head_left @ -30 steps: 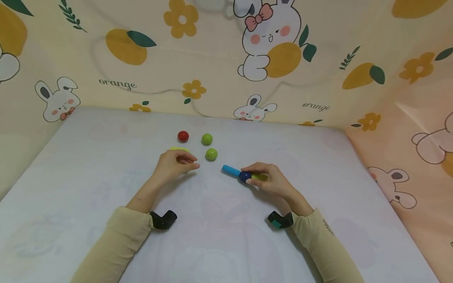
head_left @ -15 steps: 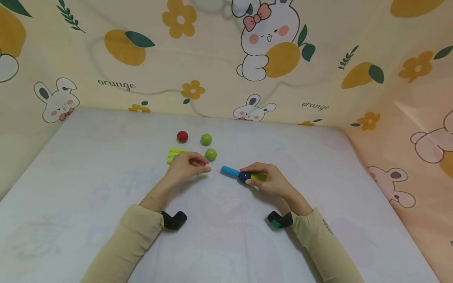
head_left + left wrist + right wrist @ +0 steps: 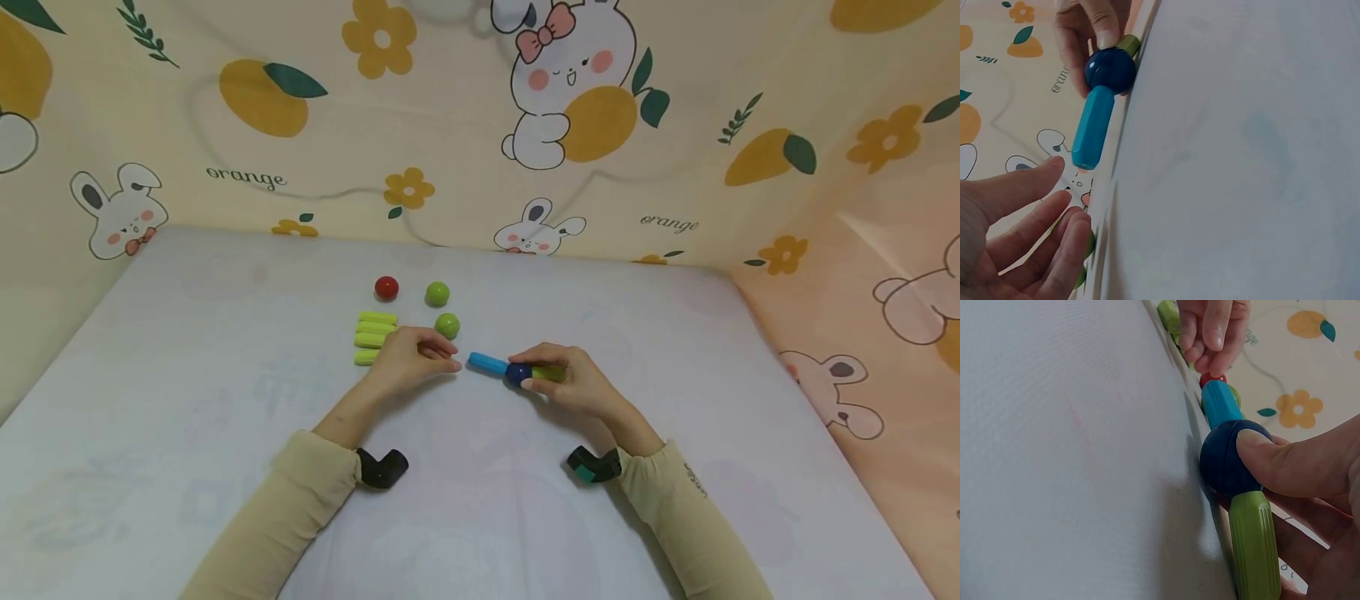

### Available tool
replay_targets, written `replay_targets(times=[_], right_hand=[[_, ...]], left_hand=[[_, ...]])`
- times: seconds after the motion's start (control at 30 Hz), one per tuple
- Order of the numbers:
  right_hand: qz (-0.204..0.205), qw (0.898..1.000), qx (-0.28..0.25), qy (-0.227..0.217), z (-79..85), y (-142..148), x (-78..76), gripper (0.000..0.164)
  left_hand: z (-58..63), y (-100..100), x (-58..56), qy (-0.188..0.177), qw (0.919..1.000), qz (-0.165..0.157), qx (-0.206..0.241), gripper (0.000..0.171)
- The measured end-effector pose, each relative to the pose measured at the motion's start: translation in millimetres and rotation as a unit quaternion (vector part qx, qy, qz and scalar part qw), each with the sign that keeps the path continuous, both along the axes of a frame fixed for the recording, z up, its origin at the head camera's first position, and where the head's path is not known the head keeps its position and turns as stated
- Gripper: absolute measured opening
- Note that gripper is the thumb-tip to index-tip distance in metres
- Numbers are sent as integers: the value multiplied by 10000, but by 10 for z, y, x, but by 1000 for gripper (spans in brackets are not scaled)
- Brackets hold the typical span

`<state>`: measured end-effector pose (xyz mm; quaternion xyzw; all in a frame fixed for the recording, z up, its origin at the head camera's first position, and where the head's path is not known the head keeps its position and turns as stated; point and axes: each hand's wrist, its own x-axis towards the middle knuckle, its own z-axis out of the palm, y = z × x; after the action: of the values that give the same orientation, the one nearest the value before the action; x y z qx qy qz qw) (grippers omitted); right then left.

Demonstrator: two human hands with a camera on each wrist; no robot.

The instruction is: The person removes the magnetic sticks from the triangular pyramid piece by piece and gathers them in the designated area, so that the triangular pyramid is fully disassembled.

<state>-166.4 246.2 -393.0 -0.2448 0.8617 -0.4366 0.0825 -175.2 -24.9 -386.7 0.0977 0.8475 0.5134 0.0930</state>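
Observation:
My right hand pinches a dark blue ball between thumb and fingers. A light blue rod sticks out of one side of the ball, and a green rod out of the other, lying along the palm. My left hand hovers just left of the light blue rod's free end, apart from it. Its fingers are loosely bent, with nothing between thumb and fingertips in the left wrist view. Several yellow-green rods lie side by side behind the left hand, partly hidden by it.
Beyond the left hand, a green ball lies close to its fingers. A second green ball and a red ball sit farther back. A white-covered table meets a patterned cloth backdrop at its rear.
My left hand has moved right and slightly toward me, nearing the light blue rod and uncovering the yellow-green rods. My right hand and the joined pieces have stayed in place.

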Motion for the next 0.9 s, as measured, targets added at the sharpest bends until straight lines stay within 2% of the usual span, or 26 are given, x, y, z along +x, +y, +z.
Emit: replay_targets(times=[0.17, 0.53, 0.67, 0.9], right_hand=[[34, 10000, -14, 14, 3, 4, -9, 31], [57, 9999, -116, -107, -7, 14, -23, 31], [79, 9998, -202, -53, -12, 10, -24, 31], [6, 9999, -148, -39, -15, 10, -11, 32]], left_hand=[[-9, 45, -9, -27, 9999, -76, 75, 24], [-21, 173, -37, -449, 9981, -350, 220, 36], [-20, 213, -29, -396, 9981, -437, 159, 38], [-44, 242, -15, -379, 9978, -526, 116, 33]])
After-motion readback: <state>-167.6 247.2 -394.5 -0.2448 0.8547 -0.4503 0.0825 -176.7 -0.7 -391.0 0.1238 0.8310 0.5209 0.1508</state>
